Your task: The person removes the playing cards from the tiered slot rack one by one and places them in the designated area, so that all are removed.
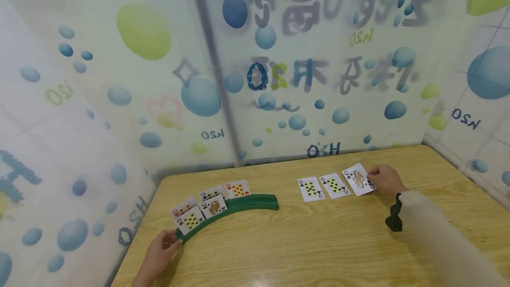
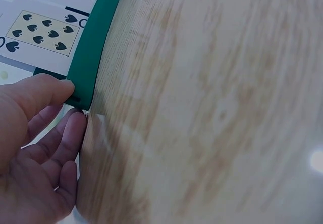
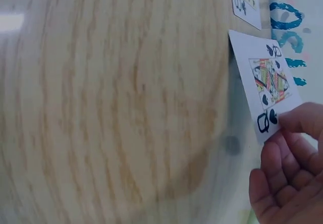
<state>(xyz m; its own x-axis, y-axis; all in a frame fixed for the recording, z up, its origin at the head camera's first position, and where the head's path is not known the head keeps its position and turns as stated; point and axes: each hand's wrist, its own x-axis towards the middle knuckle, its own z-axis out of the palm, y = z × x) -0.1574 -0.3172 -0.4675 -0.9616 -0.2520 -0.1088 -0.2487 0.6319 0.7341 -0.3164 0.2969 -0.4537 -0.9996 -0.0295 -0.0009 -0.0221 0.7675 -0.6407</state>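
My left hand (image 1: 161,251) grips the near left end of a curved green card holder (image 1: 259,201), thumb on top in the left wrist view. In the holder's front row stand a spade number card (image 1: 190,220) and a queen of clubs (image 1: 214,207). Behind them are two red heart cards, one at the left (image 1: 181,207) and one at the right (image 1: 237,188), and a black-suited card (image 1: 210,193). Far right, my right hand (image 1: 386,180) pinches the lower corner of a queen of spades (image 3: 272,82), which looks tilted in the right wrist view.
Left of the queen of spades, two black-suited number cards, one (image 1: 311,188) and another (image 1: 334,185), lie face up in a row. The wooden table (image 1: 303,242) meets a patterned wall covering (image 1: 279,114) at its back edge.
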